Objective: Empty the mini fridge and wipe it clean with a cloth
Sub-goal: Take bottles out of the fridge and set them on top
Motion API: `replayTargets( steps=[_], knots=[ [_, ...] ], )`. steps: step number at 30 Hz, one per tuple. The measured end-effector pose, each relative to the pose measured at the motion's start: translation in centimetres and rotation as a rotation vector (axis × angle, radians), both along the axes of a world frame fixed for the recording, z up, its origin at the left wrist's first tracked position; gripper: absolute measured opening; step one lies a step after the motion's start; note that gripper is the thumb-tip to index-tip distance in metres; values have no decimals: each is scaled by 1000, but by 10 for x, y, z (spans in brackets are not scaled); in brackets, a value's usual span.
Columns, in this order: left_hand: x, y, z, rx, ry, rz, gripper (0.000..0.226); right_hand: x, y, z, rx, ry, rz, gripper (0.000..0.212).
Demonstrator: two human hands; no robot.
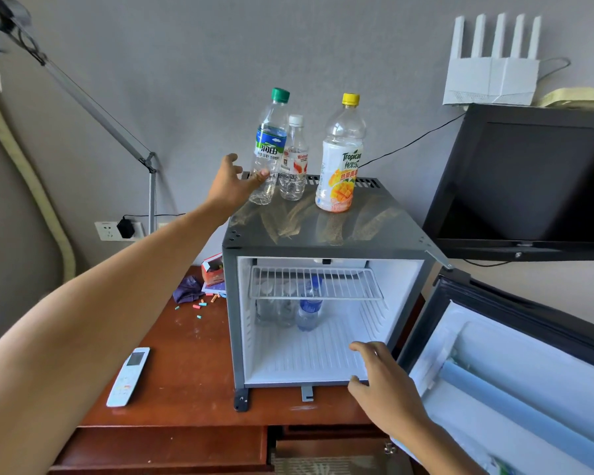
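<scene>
Green-cap bottle [270,149] by my left hand [232,181]: label reads "润田", smaller print under it too small to read. Yellow-cap bottle [341,159]: "Tropicana" cut at the edge, then "纯果乐", orange band text unclear. White-cap bottle [294,162]: red label, lettering blurred. Blue bottle [310,305] in fridge: label unreadable.
</scene>
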State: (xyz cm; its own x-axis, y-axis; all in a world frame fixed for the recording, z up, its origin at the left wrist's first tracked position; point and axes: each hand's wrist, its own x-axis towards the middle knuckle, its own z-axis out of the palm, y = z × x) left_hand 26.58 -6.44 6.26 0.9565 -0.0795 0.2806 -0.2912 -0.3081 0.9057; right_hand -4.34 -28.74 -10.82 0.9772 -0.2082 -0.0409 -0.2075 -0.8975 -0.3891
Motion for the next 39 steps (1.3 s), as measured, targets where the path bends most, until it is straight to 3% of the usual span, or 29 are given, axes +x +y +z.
replayTargets(
  steps=[7,12,18,39],
  knots=[
    [-3,-21,-1,169,-15,-38,103,-12,-2,11,-21,-26,9,52],
    [8,-33,-1,262,-39,123,78,-22,-15,8,-29,-34,-46,48],
    [15,-30,-3,336,-41,243,68,-29,-27,2,-38,-18,-76,50],
    [17,-17,-11,359,-3,244,93,-1,-13,12,11,-54,-34,64]
  ],
)
